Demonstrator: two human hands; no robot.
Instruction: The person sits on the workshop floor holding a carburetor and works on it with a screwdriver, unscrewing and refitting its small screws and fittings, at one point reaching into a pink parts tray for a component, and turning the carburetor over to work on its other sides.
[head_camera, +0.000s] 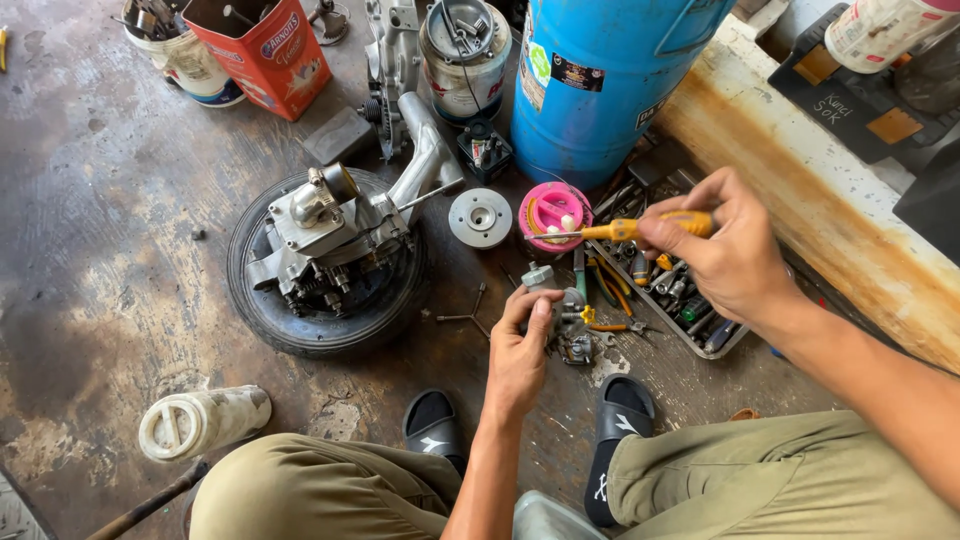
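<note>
near the middle of the frame the left hand (520, 350) is closed around a small grey metal engine part (545, 280), likely a carburettor, held up just above the stained concrete floor (100, 250). the right hand (725, 255) grips an orange-handled screwdriver (625, 230), its shaft pointing left with the tip just above and beside the part; whether the tip sits in a screw cannot be told. just below the part, more small metal pieces (580, 345) lie on the floor, so by the look of it the part is already partly stripped, with work on it not finished. to the right a tool tray (680, 295) holds sockets and drivers. a pink round container (553, 213) and a grey metal disc (480, 217) sit just above the hands. left of centre, an engine block (330, 230) rests on a tyre (320, 320), apparently opened up and not reassembled. at the top stand a blue drum (600, 80) and a red box (262, 50) of tools; a white bottle (200, 420) lies at lower left. the person squats in black sandals (620, 410).
</note>
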